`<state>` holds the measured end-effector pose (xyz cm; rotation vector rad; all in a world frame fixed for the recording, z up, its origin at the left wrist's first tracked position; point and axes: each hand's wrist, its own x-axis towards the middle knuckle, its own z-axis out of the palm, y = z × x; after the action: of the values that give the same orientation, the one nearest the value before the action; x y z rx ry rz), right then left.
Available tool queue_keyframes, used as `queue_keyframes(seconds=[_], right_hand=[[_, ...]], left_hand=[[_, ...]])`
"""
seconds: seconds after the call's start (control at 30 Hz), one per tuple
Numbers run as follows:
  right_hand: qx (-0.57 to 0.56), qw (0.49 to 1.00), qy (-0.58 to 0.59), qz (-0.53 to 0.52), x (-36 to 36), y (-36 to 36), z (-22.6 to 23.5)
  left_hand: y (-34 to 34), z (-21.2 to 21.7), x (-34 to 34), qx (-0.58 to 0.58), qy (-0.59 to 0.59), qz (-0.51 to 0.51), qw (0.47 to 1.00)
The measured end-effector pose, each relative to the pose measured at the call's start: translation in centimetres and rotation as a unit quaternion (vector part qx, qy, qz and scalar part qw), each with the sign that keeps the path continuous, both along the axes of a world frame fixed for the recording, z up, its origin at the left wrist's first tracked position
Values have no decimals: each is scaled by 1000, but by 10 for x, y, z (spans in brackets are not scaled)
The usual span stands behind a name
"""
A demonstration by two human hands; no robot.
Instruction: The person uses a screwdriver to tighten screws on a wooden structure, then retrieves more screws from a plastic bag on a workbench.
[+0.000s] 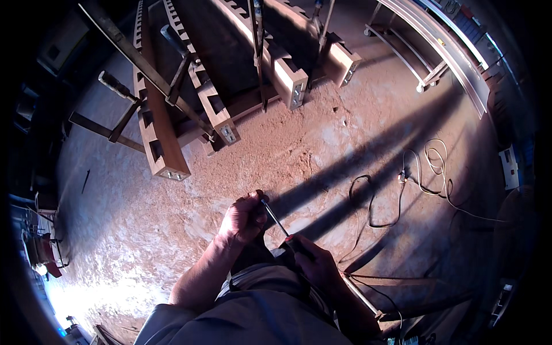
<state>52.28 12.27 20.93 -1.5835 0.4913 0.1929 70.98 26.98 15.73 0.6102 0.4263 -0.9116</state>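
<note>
My right hand [315, 261] is closed round the dark handle of a screwdriver [276, 219]. Its thin metal shaft slants up and to the left. At the tip, my left hand [246, 218] is closed with thumb and fingers pinched together. Whatever sits between those fingers is too small or hidden to name. Both hands are in front of my body, above the dusty floor.
Ahead lie several long notched wooden beams [164, 152] with metal plates on their ends. Bar clamps [144, 69] stand across them. A loose cable [397, 201] lies on the floor [241, 164] to the right. At the far right stands a wheeled rack [397, 49] with long boards.
</note>
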Motion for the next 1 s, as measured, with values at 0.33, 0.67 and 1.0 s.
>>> queue_keyframes(seconds=[0.33, 0.67, 1.0], right_hand=[[273, 954, 92, -82, 65, 10, -6], [156, 982, -12, -104, 148, 42, -66], [150, 982, -28, -109, 181, 43, -97]], left_hand=[[2, 3, 57, 92, -12, -35, 995], [-5, -33, 140, 139, -40, -7, 989], [-8, -48, 175, 127, -41, 15, 991]])
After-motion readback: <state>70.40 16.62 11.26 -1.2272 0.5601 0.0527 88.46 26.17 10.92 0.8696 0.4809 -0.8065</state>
